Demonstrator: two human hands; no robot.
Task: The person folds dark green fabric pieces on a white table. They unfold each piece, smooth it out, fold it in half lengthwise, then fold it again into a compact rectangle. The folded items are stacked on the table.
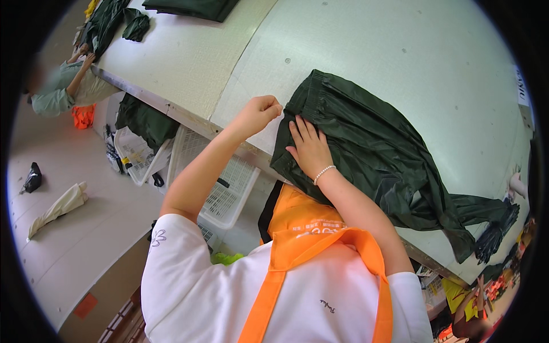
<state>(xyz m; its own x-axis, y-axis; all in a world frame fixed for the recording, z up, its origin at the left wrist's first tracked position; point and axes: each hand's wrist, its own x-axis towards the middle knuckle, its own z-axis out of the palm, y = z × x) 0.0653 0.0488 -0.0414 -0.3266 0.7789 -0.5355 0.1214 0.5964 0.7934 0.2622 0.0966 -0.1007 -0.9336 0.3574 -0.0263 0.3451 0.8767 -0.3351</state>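
Note:
Dark green trousers [366,131] with a gathered elastic waistband lie across the pale table in front of me. Their legs trail off to the right, toward the table's near edge. My right hand [310,146] rests flat on the cloth just below the waistband, its fingers spread. Just left of the waistband, above the table, my left hand [260,117] is closed in a pinch. Whatever its fingertips hold, if anything, is too small to make out.
White plastic baskets [231,191] stand below the table's edge [191,119], one with dark green cloth [146,121] over it. More folded green cloth [191,7] lies at the far left of the table. A co-worker [66,86] handles green cloth there.

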